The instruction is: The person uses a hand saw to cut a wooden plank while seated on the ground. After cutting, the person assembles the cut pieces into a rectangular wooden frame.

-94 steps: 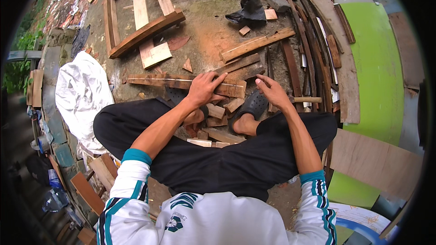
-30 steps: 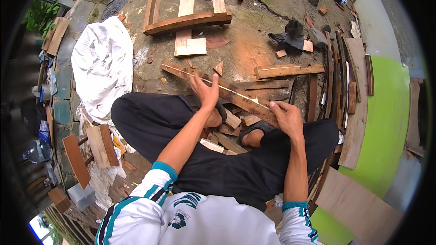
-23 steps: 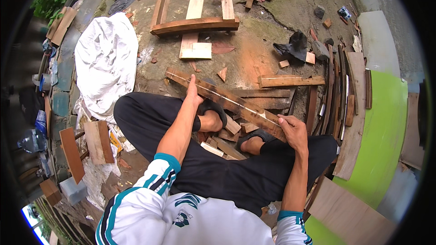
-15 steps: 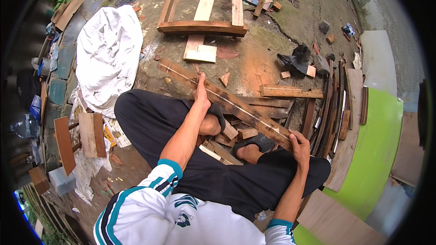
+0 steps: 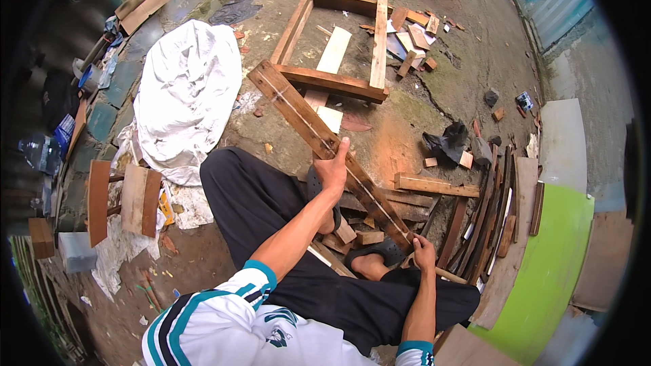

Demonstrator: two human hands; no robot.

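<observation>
I sit on the ground in black trousers, holding a long dark wooden plank [image 5: 298,116] that slants from upper left to lower right. My left hand [image 5: 332,169] grips the plank near its middle. My right hand [image 5: 424,252] holds its lower end beside my sandalled foot [image 5: 380,252]. A pale groove runs along the plank's length. Short wood offcuts [image 5: 352,230] lie under it by my feet.
A rectangular wooden frame [image 5: 332,81] with a pale board lies beyond the plank. A white cloth [image 5: 186,95] is spread at the left. Dark planks [image 5: 491,217] and a green board [image 5: 553,264] lie at the right. Black rags [image 5: 447,144] sit near a short plank [image 5: 434,185].
The plank has swung up off the pile and now points to the upper left. My left hand slid along it and my right hand dropped to its lower end. My head turned left.
</observation>
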